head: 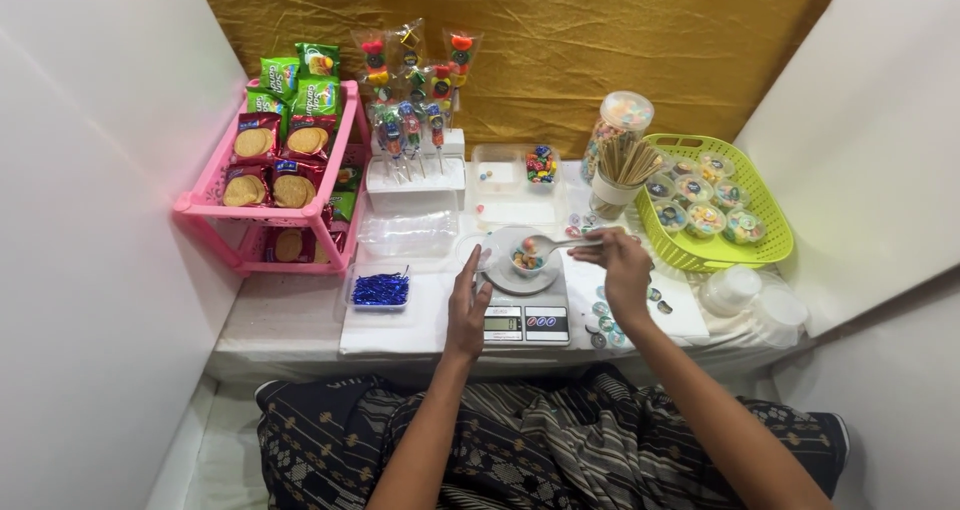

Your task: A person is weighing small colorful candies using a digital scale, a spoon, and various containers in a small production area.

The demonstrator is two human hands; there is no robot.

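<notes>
Right hand pinching spoon over cup on scale; left hand, open, steadying cup's side. Best tipped slowly, bowl low above cup, watching display to avoid overshoot.

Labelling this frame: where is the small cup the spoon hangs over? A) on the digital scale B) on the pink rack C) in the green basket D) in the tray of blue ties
A: the small cup of coloured candies sits on the digital scale, with the spoon in the right hand above it.
</notes>
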